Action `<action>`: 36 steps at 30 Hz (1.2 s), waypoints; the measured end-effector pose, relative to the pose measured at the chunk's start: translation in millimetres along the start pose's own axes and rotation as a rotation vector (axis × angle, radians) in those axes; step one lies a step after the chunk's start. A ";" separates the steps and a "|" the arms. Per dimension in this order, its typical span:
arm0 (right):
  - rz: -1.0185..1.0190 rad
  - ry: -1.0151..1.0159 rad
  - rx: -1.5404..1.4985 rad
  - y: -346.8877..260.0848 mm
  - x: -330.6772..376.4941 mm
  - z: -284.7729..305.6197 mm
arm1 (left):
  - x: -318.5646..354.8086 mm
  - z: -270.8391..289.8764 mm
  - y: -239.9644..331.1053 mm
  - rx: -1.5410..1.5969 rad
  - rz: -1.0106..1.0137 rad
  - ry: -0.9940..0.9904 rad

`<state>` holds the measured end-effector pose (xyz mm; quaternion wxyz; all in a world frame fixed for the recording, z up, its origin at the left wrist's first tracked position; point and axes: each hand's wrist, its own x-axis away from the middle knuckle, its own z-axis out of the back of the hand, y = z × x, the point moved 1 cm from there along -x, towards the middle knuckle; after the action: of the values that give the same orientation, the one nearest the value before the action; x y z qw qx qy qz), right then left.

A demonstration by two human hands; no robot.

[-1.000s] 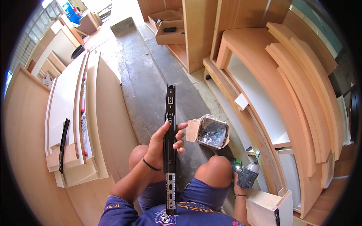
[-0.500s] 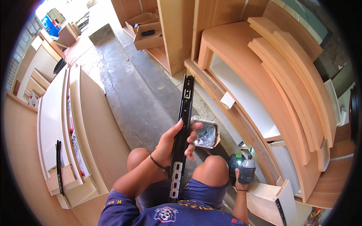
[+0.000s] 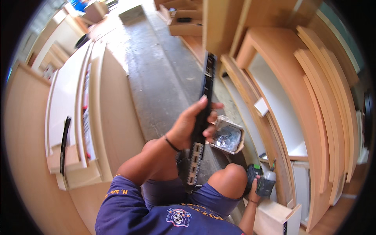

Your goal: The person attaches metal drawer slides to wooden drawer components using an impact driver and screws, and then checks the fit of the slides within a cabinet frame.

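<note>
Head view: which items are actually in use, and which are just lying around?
In use:
- black drawer slide, gripped by left hand
- cordless drill, held by right hand
- open box of screws, just beyond the knees

Lying about:
- second black slide on stacked panels at left
- curved boards at right
- drawer boxes far up the floor

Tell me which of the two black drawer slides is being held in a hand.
The long black slide gripped upright by the left hand in mid-frame. The other black slide lies untouched on the wooden panels at the left.
</note>
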<state>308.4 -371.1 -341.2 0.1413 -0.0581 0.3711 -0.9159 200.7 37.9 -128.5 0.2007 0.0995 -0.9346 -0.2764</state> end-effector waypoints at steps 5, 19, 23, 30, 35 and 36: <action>0.259 -0.081 0.170 26.6 -2.1 13.7 | -21.4 -2.4 26.4 -0.088 -0.080 -0.193; -0.102 -0.046 0.128 -37.4 0.6 22.8 | -77.9 74.9 45.0 0.077 0.507 -0.390; -0.189 -0.118 0.191 -41.4 -8.2 28.5 | -101.7 98.0 41.2 0.139 0.616 -0.330; -0.330 -0.024 -0.055 -40.7 -13.6 31.2 | -108.9 109.8 55.3 -0.111 0.833 -0.342; -0.200 -0.107 0.266 -17.9 -3.8 32.5 | -115.2 125.2 46.5 0.122 0.885 -0.499; -0.246 -0.090 0.181 -15.3 -3.2 28.1 | -118.9 127.6 40.9 0.151 0.853 -0.583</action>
<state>314.1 -378.3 -310.4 0.0493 -0.1311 0.2703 -0.9525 249.7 167.8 -241.6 0.0191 -0.3570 -0.9264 -0.1181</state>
